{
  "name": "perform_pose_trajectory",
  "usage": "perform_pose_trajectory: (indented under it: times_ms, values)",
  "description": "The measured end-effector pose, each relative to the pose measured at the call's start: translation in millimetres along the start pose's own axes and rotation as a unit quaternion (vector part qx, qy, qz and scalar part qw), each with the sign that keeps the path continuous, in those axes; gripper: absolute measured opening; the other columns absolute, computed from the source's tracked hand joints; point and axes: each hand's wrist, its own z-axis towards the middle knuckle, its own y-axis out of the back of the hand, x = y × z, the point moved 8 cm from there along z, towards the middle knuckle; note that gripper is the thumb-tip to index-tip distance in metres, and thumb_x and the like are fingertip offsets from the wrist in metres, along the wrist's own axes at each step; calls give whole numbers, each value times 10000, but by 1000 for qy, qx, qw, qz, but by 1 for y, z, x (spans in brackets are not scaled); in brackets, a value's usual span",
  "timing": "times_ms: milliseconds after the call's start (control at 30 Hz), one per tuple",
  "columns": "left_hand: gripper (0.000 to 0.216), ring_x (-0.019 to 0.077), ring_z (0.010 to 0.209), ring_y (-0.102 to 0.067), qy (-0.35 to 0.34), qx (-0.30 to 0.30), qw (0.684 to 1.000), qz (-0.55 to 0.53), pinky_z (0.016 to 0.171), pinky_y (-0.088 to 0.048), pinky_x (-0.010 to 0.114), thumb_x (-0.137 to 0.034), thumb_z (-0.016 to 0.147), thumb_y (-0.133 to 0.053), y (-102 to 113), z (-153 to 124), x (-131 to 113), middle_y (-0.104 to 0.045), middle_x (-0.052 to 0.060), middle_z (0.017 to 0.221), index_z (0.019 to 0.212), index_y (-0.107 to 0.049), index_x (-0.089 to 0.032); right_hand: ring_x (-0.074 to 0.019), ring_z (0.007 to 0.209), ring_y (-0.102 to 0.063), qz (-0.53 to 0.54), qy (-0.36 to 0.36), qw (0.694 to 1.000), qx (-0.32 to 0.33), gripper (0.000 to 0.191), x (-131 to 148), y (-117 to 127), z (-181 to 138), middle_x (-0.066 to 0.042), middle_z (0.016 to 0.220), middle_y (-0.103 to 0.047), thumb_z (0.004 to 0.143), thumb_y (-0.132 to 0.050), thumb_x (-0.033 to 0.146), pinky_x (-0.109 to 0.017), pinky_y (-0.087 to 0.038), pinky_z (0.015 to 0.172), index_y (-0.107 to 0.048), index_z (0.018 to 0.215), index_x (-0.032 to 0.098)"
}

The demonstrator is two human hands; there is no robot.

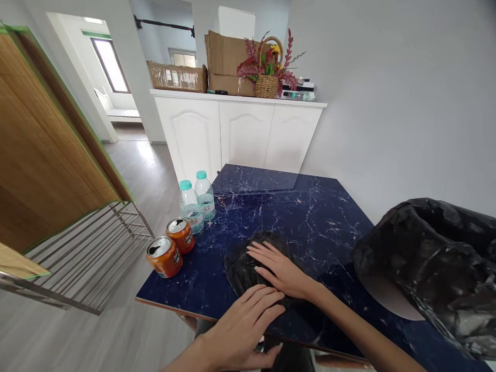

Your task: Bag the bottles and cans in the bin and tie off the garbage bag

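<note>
A crumpled black plastic bag (242, 263) lies bunched on the dark blue marbled table (329, 206), close to its front edge. My right hand (281, 268) rests flat on top of the bag with its fingers stretched out. At the bag's near side is my left hand (250, 320), its fingers extended over the bag's edge and its thumb apart, below the tabletop edge in view. Neither hand grips anything. Part of the bag is hidden beneath both hands.
Two orange cans (165, 257) and two clear bottles with turquoise caps (190, 206) line the table's left edge. A bin lined with a black bag (418, 258) stands on the right. Left is a metal rack (101, 258); behind is a white cabinet (248, 129).
</note>
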Motion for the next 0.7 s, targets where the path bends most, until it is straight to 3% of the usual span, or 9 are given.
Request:
perform_pose_trajectory:
  times_ms: [67,167,300,400,467,533,600,700]
  values:
    - [551,317,1359,-595,1,2,1000,8,1218,-448,500,-319,918,-720,-4,0,2,-660,161,1425,1410,-530,-159,-209,1575,-394,41,-8,998,38,528,-2,-9,1,-3,1679,-467,1149,-342,357,-483,-305,1324,-374,1674,313]
    - [512,318,1302,-620,19,1,999,29,1171,-482,490,-323,950,-733,-5,-6,7,-678,161,1379,1393,-546,-149,-218,1545,-449,112,-47,992,20,524,-4,-7,-2,10,1658,-501,1150,-307,371,-465,-375,1288,-382,1668,335]
    - [508,316,1288,-624,43,8,998,39,1143,-497,482,-314,977,-733,-7,-13,11,-683,162,1357,1419,-537,-159,-248,1458,-546,134,-83,979,-128,446,-15,14,-10,-63,1552,-610,1125,-371,376,-471,-424,1246,-551,1526,301]
    - [441,301,1241,-641,45,12,998,37,1099,-524,463,-293,995,-707,-10,-14,9,-696,147,1324,1392,-554,-180,-304,1410,-557,84,-198,947,-239,432,-52,23,-21,-132,1483,-618,1064,-480,411,-533,-427,1214,-571,1459,259]
    - [396,294,1222,-647,42,13,998,40,1078,-534,455,-276,1004,-693,-12,-14,7,-705,138,1304,1369,-568,-187,-340,1275,-635,85,-268,929,-242,498,-78,19,-24,-159,1350,-675,998,-571,456,-569,-500,1114,-571,1441,227]
    - [361,289,1210,-653,35,14,998,48,1066,-537,450,-247,1011,-678,-14,-14,5,-713,132,1286,1352,-579,-187,-343,1101,-698,103,-290,925,-221,490,-93,13,-23,-134,1159,-736,942,-628,467,-572,-559,996,-620,1363,218]
    - [328,283,1201,-658,25,10,998,53,1066,-535,443,-231,1024,-654,-14,-13,3,-722,125,1267,1342,-585,-189,-328,1022,-708,117,-284,927,-214,429,-97,13,-21,-102,1060,-751,927,-636,451,-554,-569,954,-650,1294,228]
    - [283,265,1183,-664,14,-7,998,54,1075,-533,428,-245,1050,-622,-12,-12,0,-736,109,1231,1327,-593,-199,-292,1020,-688,136,-262,930,-220,415,-87,21,-19,-87,1098,-746,961,-619,451,-511,-555,979,-625,1321,246]
